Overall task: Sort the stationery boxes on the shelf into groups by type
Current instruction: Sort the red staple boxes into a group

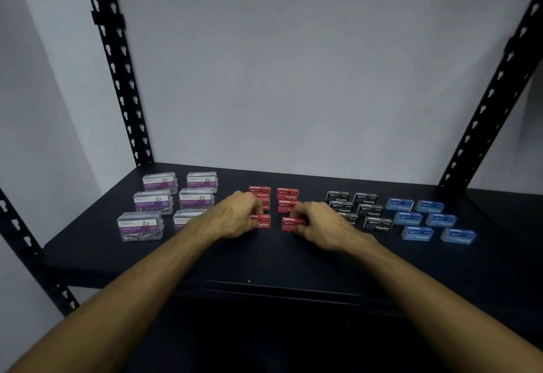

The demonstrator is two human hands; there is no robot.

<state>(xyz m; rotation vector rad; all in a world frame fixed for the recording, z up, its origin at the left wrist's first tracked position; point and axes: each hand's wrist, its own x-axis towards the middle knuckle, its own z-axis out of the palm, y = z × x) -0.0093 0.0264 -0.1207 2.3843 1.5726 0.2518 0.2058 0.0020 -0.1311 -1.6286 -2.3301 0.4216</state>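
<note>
On the black shelf (282, 258) the boxes lie in four groups. Several clear paper clip boxes (152, 201) with purple labels are at the left. Red staples boxes (288, 193) sit in the middle in two columns. Black staples boxes (370, 210) come after them, and blue staples boxes (408, 218) are at the right. My left hand (238, 215) grips the front red box of the left column (263, 221). With curled fingers my right hand (318, 221) holds the front red box of the right column (289, 223).
Black perforated uprights stand at the back left (117, 73) and back right (493, 90), with another at the front left (26, 243). A plain white wall (293, 64) is behind the shelf. The front strip of the shelf in front of the boxes is bare.
</note>
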